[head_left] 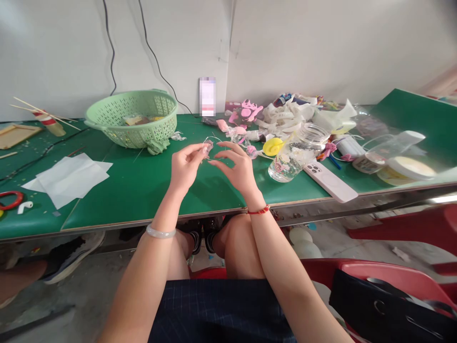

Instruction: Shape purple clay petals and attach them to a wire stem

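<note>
One dark checked garment [221, 309] is covering our lap, and to the right a black bag [385, 305] is resting on a red chair [385, 274]. A pale bangle [160, 232] is circling our left wrist, and a red bracelet [259, 210] is circling our right.

Over the near part of the green bench [214, 195], our left hand [184, 164] is pinching a small translucent piece [209, 144] between thumb and fingers. Our right hand [238, 166] is facing it, its grip spread, thumb and fingers standing apart. A thin loop [213, 137] is arching between the two hands; we are not managing to tell whether the right fingertips are touching it.

On the left, white sheets [73, 178] are overlapping on the bench. On the right, a pale phone [330, 181] is lying near the front edge, just beside a clear jar [289, 159]; a yellow round item [273, 146] is showing near the jar.

Farther back, a green basket [132, 125] is sitting on the left, whitish strips [285, 116] are heaping up on the right, and a lit phone [207, 97] is standing upright before the pale wall [185, 43].
</note>
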A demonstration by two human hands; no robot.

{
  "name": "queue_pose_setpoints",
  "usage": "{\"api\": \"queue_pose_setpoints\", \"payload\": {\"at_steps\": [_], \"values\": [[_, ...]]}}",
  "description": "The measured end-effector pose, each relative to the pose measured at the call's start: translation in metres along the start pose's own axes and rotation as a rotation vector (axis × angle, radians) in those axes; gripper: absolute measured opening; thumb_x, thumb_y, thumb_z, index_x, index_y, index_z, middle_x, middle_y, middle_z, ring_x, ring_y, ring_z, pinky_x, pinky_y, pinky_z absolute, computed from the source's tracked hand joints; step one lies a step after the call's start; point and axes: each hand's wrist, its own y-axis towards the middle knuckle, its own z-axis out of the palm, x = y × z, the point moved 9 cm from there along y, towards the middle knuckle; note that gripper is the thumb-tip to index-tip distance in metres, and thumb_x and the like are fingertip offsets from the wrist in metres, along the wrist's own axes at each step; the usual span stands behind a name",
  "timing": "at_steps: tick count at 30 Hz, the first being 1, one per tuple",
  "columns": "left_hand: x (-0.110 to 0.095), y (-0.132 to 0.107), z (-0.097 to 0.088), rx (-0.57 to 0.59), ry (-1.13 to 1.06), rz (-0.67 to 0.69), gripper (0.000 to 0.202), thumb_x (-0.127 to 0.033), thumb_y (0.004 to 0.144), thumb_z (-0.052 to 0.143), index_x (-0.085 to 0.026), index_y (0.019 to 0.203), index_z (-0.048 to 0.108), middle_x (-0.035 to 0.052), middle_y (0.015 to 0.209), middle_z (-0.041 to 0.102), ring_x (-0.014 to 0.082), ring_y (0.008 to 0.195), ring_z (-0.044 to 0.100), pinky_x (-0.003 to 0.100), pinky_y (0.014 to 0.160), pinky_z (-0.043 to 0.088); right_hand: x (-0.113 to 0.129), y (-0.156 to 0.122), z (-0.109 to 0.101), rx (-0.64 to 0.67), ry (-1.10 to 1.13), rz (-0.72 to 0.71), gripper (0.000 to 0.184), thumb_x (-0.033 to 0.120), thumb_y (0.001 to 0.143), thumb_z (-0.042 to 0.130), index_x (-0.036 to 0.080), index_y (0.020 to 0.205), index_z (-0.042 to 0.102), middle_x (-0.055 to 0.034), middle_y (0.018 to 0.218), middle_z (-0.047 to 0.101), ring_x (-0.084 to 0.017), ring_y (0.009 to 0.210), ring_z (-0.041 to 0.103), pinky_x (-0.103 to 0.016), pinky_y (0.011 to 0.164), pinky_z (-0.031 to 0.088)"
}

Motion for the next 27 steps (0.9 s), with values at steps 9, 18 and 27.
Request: {"api": "queue_pose_setpoints", "payload": {"at_steps": [9,18,27], "values": [[0.005,0.002,-0.004,-0.020,0.001,-0.012,0.037,-0.053,0.076,0.082,-0.019,0.092,0.081,0.0081,0.085,0.080,0.0199,0.080,0.073,0.029,0.070,0.055,-0.031,-0.005,0.010,-0.079,0.458,0.308,0.047,0.063,0.080,0.077,0.027,0.109,0.067,-0.0013,0.086,0.075,-0.013,0.063,0.065,-0.029,0.062,0.055],[0.009,0.003,0.007,0.069,0.074,-0.004,0.031,-0.045,0.082,0.079,-0.021,0.101,0.082,0.0062,0.080,0.078,0.0166,0.069,0.068,0.027,0.066,0.055,-0.055,-0.006,0.010,-0.176,0.552,0.406,0.037,0.054,0.074,0.082,0.022,0.084,0.068,0.0018,0.070,0.073,-0.009,0.051,0.062,-0.027,0.058,0.053],[0.005,0.002,0.003,0.080,0.322,0.111,0.039,-0.039,0.089,0.070,-0.021,0.122,0.078,0.0088,0.099,0.080,0.0152,0.070,0.068,0.027,0.070,0.054,-0.057,-0.006,0.014,-0.114,0.535,0.404,0.033,0.050,0.074,0.082,0.020,0.082,0.070,0.0004,0.068,0.073,-0.011,0.054,0.064,-0.026,0.055,0.052]]}}
